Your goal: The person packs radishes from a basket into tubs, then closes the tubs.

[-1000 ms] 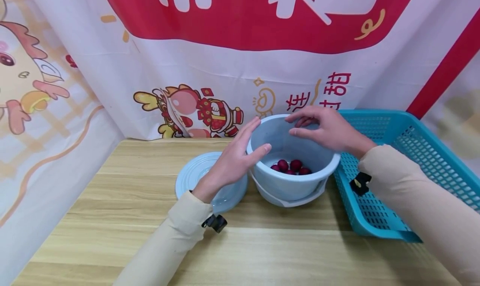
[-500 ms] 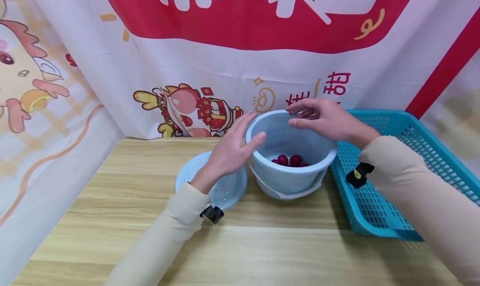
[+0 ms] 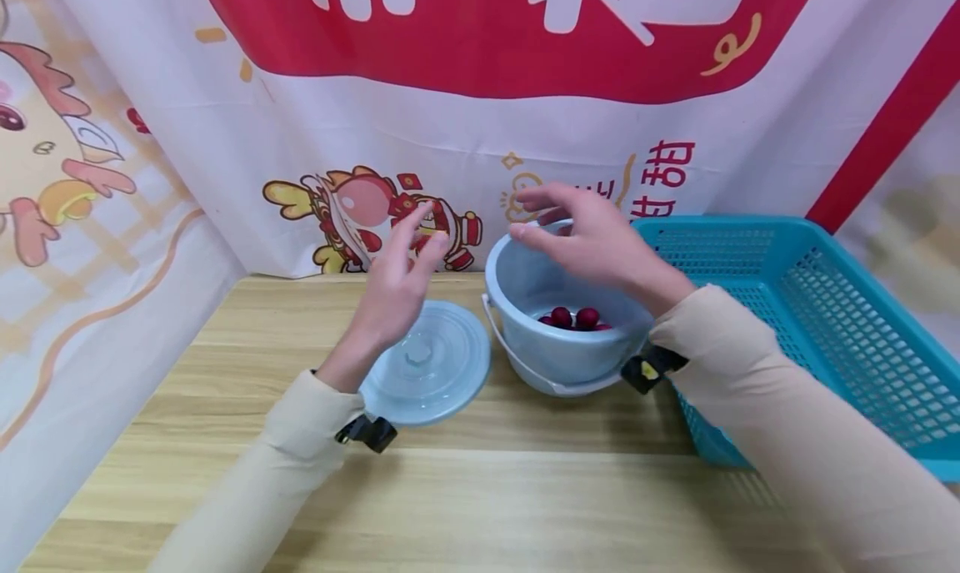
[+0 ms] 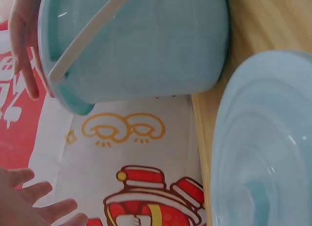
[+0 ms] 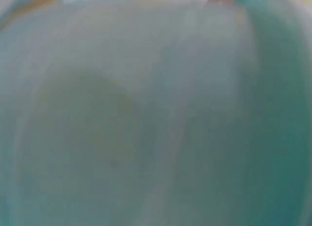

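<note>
A light-blue bucket [image 3: 551, 352] stands on the wooden table [image 3: 525, 490] with several dark red round fruits [image 3: 573, 317] in its bottom. Its white handle [image 3: 517, 369] hangs down along the front. A round light-blue lid [image 3: 431, 364] lies flat just left of it. My left hand [image 3: 416, 243] is raised above the lid with its fingers spread, holding nothing. My right hand [image 3: 551, 223] hovers over the bucket's far rim, fingers relaxed and empty. The left wrist view shows the bucket [image 4: 141, 46], the lid [image 4: 263, 148] and my fingertips [image 4: 29, 206]. The right wrist view is a blurred pale-blue surface.
A teal perforated basket [image 3: 795, 298] sits to the right of the bucket, touching or nearly touching it. A printed red-and-white cloth [image 3: 450, 98] hangs behind the table and along the left side. Bare wood lies in front of the lid and bucket.
Both hands came off the bucket's rim. The left hand rose and moved left over the lid; the right hand shifted left above the bucket, which now sits lower on the table.
</note>
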The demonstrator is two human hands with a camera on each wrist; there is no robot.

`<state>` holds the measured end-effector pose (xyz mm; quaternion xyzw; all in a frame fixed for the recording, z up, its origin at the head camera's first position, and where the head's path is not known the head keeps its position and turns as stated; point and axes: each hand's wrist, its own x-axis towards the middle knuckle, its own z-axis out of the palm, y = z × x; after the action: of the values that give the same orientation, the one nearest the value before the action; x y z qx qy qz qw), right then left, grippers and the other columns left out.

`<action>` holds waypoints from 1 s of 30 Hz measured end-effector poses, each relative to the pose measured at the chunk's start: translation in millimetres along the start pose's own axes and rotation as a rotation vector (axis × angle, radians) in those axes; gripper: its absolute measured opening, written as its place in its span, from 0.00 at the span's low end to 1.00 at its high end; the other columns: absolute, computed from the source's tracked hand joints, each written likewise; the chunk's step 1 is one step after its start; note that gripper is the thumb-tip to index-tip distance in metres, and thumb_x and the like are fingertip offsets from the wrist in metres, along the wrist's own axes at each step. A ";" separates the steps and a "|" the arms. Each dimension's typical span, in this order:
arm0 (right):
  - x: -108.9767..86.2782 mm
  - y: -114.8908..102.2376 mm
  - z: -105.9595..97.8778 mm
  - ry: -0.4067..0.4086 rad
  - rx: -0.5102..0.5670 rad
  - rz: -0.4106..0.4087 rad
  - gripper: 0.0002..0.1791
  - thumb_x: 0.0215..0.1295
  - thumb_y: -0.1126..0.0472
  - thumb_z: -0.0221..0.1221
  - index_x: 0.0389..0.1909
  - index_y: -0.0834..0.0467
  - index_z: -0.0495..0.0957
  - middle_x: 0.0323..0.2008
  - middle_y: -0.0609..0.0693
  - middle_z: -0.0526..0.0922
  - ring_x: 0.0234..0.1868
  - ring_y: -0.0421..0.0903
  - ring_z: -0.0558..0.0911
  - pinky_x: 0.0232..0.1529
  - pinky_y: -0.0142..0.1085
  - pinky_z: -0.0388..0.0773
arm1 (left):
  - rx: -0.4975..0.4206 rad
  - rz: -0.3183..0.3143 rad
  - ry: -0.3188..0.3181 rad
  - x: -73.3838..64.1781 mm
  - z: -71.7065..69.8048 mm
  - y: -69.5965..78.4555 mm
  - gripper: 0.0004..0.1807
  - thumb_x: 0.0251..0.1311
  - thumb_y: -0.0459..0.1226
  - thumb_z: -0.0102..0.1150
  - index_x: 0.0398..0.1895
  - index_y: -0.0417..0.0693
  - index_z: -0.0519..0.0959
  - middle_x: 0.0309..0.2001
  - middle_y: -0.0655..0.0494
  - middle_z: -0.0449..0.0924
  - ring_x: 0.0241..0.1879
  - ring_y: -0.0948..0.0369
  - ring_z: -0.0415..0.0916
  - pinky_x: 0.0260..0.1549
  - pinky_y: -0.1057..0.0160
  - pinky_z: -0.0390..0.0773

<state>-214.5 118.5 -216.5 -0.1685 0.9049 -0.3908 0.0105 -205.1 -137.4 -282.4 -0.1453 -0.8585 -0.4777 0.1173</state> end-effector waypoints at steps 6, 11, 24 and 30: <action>0.8 -30.6 27.5 0.016 0.030 0.026 0.40 0.72 0.37 0.63 0.81 0.40 0.64 0.77 0.49 0.73 0.75 0.53 0.74 0.69 0.58 0.79 | -0.120 -0.095 0.063 -15.3 -21.8 -9.2 0.36 0.81 0.59 0.40 0.86 0.58 0.56 0.84 0.55 0.57 0.83 0.52 0.57 0.81 0.40 0.60; 0.3 -47.5 50.2 0.045 0.130 0.080 0.42 0.71 0.35 0.62 0.82 0.39 0.60 0.79 0.48 0.70 0.78 0.51 0.70 0.73 0.58 0.75 | -0.234 -0.195 0.088 -26.6 -35.9 -13.8 0.37 0.81 0.60 0.37 0.86 0.58 0.55 0.82 0.52 0.59 0.80 0.52 0.57 0.81 0.41 0.56; -3.7 -62.4 124.1 0.007 0.418 0.023 0.44 0.70 0.29 0.59 0.83 0.32 0.55 0.82 0.43 0.63 0.84 0.48 0.62 0.81 0.62 0.61 | -0.491 -0.435 0.164 -52.0 -63.5 -39.0 0.40 0.80 0.63 0.34 0.87 0.55 0.52 0.87 0.60 0.50 0.85 0.53 0.50 0.84 0.45 0.49; -0.1 -42.6 149.7 -0.030 0.440 0.082 0.45 0.70 0.28 0.58 0.83 0.31 0.54 0.84 0.42 0.59 0.85 0.49 0.59 0.81 0.63 0.60 | -0.534 -0.506 0.093 -60.8 -67.2 -49.1 0.44 0.80 0.65 0.27 0.88 0.53 0.43 0.89 0.59 0.43 0.87 0.51 0.43 0.86 0.45 0.44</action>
<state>-179.1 -14.0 -290.1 -0.1310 0.8037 -0.5754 0.0762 -162.0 -227.8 -307.0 0.0679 -0.7061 -0.7048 -0.0076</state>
